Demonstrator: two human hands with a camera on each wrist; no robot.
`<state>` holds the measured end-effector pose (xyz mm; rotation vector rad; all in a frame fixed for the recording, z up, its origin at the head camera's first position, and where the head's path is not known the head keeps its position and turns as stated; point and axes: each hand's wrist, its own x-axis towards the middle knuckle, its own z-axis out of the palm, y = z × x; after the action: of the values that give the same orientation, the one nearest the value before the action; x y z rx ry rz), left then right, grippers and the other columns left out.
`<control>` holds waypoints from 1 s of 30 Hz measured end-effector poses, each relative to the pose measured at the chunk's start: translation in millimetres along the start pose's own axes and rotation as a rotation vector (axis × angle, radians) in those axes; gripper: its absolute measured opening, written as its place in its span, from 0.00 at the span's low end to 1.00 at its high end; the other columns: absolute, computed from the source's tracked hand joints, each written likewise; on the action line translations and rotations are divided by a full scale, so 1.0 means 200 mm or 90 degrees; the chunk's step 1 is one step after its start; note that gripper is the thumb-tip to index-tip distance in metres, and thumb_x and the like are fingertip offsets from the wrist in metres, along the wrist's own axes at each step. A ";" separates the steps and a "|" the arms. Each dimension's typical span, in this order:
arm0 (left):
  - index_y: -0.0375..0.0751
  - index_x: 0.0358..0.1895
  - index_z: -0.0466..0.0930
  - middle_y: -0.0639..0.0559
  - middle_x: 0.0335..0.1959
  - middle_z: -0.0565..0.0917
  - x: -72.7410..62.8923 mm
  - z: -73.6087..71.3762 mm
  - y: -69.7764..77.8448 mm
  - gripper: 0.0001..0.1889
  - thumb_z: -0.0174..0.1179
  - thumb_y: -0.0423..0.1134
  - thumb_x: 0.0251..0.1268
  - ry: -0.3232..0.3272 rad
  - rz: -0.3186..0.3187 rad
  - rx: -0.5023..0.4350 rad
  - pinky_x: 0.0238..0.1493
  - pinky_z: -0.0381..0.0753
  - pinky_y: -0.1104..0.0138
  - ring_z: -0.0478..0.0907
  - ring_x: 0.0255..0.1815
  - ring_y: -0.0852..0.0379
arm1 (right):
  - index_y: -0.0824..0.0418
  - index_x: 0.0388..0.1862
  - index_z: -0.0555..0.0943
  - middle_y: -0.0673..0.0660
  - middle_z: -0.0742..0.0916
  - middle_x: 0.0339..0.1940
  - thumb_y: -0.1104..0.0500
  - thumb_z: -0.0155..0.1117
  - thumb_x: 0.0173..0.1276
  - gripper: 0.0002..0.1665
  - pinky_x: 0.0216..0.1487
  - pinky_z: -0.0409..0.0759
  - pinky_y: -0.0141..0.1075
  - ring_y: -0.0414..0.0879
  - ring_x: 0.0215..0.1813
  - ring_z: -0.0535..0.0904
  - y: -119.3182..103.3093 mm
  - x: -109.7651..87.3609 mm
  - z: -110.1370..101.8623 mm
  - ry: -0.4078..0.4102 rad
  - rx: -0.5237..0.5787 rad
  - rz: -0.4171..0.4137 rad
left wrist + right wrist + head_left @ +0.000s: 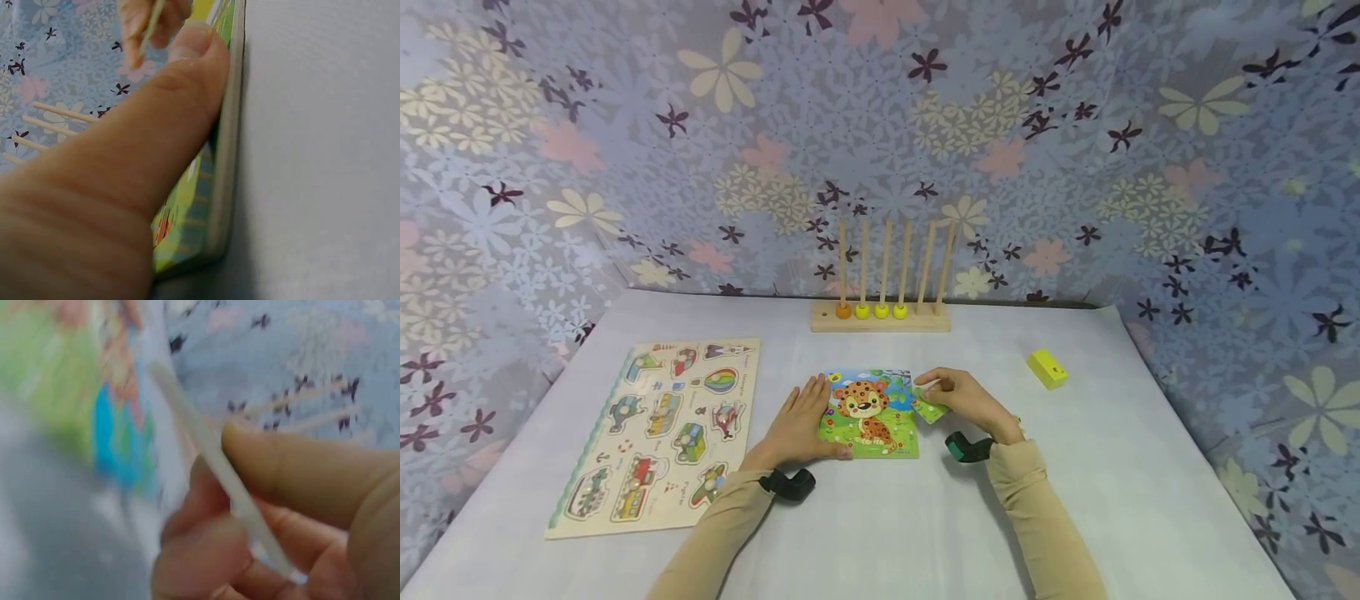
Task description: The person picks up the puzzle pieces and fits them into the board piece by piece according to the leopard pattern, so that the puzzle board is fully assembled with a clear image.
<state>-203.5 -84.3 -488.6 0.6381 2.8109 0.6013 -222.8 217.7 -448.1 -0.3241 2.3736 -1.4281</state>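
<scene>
A square picture puzzle (pixel 891 421) with a spotted leopard cub on green grass lies flat on the table in the head view. My left hand (pixel 801 425) rests at its left side, fingers extended and the thumb along the near edge. The left wrist view has that thumb lying over the puzzle's thick pale rim (pixel 225 187). Just off the right edge, my right hand (pixel 973 406) pinches a green puzzle piece (pixel 929 409) between thumb and fingers. Seen edge-on in the right wrist view, the piece (pixel 219 462) is thin and tilted; its picture side is hidden there.
Behind the puzzle stands a wooden counting rack (pixel 880 322) with upright rods, one orange bead and several yellow ones. A large vehicle puzzle board (pixel 688 392) lies to the left, partly under the left forearm. A yellow block (pixel 1047 369) sits at the right.
</scene>
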 end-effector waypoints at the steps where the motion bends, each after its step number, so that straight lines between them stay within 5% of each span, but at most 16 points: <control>1: 0.31 0.77 0.39 0.38 0.79 0.40 0.00 0.00 0.00 0.64 0.66 0.68 0.48 -0.001 0.001 0.002 0.80 0.35 0.49 0.36 0.81 0.43 | 0.66 0.60 0.76 0.60 0.83 0.40 0.59 0.58 0.72 0.20 0.36 0.80 0.38 0.44 0.35 0.77 -0.02 0.02 0.02 0.000 0.012 0.000; 7: 0.31 0.77 0.39 0.39 0.79 0.40 -0.01 0.02 -0.01 0.65 0.66 0.68 0.48 -0.007 0.005 0.004 0.80 0.36 0.49 0.36 0.81 0.44 | 0.66 0.50 0.81 0.55 0.84 0.35 0.59 0.64 0.68 0.15 0.37 0.82 0.37 0.42 0.33 0.79 -0.13 0.12 0.25 0.034 0.049 0.005; 16: 0.30 0.76 0.41 0.38 0.80 0.40 0.00 0.00 -0.01 0.64 0.66 0.68 0.48 0.007 0.001 0.012 0.80 0.37 0.48 0.36 0.81 0.43 | 0.62 0.31 0.83 0.52 0.85 0.24 0.58 0.72 0.60 0.09 0.21 0.71 0.28 0.37 0.21 0.74 -0.14 0.20 0.53 0.078 0.048 -0.053; 22: 0.29 0.76 0.40 0.38 0.79 0.40 0.00 -0.01 -0.01 0.63 0.66 0.67 0.49 0.000 0.003 0.008 0.80 0.36 0.48 0.36 0.81 0.43 | 0.57 0.25 0.84 0.50 0.86 0.20 0.54 0.77 0.54 0.11 0.18 0.71 0.27 0.34 0.17 0.74 -0.15 0.19 0.59 0.109 -0.075 -0.089; 30: 0.28 0.76 0.41 0.36 0.79 0.40 0.00 -0.01 -0.01 0.63 0.66 0.67 0.50 0.000 0.008 0.010 0.80 0.37 0.47 0.36 0.81 0.42 | 0.52 0.24 0.84 0.48 0.87 0.30 0.51 0.79 0.49 0.11 0.28 0.74 0.28 0.39 0.31 0.79 -0.17 0.16 0.62 0.115 -0.228 -0.099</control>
<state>-204.7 -86.9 -487.6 0.6598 2.8166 0.5821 -200.0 90.5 -476.3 -0.4983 2.8096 -1.1276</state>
